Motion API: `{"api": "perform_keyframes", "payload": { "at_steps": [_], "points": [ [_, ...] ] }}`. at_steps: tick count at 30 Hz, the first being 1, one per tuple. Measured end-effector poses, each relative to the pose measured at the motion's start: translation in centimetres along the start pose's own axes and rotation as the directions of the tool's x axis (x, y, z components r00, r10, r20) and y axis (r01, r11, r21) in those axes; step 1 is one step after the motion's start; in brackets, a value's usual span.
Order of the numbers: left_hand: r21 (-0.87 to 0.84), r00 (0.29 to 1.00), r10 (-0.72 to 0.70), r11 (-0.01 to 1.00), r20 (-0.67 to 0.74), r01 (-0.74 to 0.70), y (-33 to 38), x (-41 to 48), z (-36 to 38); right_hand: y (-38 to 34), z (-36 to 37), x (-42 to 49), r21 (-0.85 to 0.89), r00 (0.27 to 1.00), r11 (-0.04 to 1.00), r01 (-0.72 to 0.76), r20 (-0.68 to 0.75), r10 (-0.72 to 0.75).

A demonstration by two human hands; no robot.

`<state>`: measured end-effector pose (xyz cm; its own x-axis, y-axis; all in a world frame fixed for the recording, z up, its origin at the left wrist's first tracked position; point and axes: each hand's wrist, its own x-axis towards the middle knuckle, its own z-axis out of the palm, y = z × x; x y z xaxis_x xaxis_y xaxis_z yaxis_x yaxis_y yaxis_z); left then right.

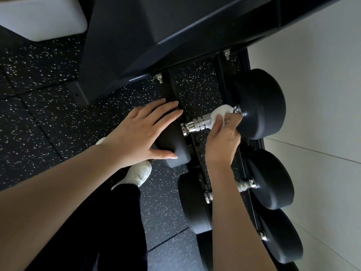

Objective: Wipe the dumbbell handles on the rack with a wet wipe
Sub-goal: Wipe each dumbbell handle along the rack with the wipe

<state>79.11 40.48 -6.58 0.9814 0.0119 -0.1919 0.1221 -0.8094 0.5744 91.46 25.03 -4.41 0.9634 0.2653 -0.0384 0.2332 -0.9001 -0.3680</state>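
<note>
Right hand (222, 141) pinched around a white wet wipe (221, 111), folded over the far end of a knurled chrome handle (197, 125), right where the bar meets the rear black head (259, 103) at the wall-side rail of the rack (220, 75). Thumb and fingers closed on the wipe, wrapping bar and cloth together. Left hand (140, 137) spread wide and flat, holding nothing, pressed on top of the front head (175, 147) at the rack's aisle-side rail, steadying the dumbbell.

To do this stroke well: keep the wipe wrapped fully round the bar rather than dabbing one face; drag from the rear collar toward the front collar in one pass, then twist the wrist to reach the underside, hidden from here. Press firmly into the knurling, where grime probably lodges. Keep the left palm bearing down so the dumbbell does not roll in its cradle. Refold to a fresh face if the wipe greys.

Most of this handle looks bare and shiny between the wipe and the front collar, so probably early in the pass. Next along the rack toward the near end, a second dumbbell (273, 178) with its handle partly hidden behind the right forearm, and a third head beyond that at the rack's near corner. Below, speckled rubber floor (48, 118), a white shoe (139, 173) beside the aisle-side rail.
</note>
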Motion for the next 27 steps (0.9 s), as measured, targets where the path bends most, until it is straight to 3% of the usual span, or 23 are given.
{"api": "perform_keyframes", "payload": {
  "at_steps": [7, 10, 18, 27],
  "points": [
    [0.135, 1.0, -0.02, 0.991, 0.013, 0.018, 0.9, -0.4, -0.5, -1.4, 0.3, -3.0, 0.103, 0.945, 0.994, -0.044, 0.327, 0.008],
    [0.193, 0.999, -0.03, 0.981, 0.032, 0.023, 1.3, -0.5, -1.0, -1.6, -0.5, -3.1, 0.117, 0.918, 0.99, -0.077, 0.397, 0.025],
    [0.322, 0.983, -0.126, 0.944, 0.138, 0.076, 4.0, -1.5, -3.8, -2.2, -4.6, -4.3, 0.148, 0.932, 0.987, -0.066, 0.364, 0.008],
    [0.377, 0.973, -0.184, 0.918, 0.136, 0.121, 9.1, -3.8, -10.1, -4.6, -13.4, -6.8, 0.395, 0.971, 0.907, -0.145, 0.231, 0.055]
  ]
}}
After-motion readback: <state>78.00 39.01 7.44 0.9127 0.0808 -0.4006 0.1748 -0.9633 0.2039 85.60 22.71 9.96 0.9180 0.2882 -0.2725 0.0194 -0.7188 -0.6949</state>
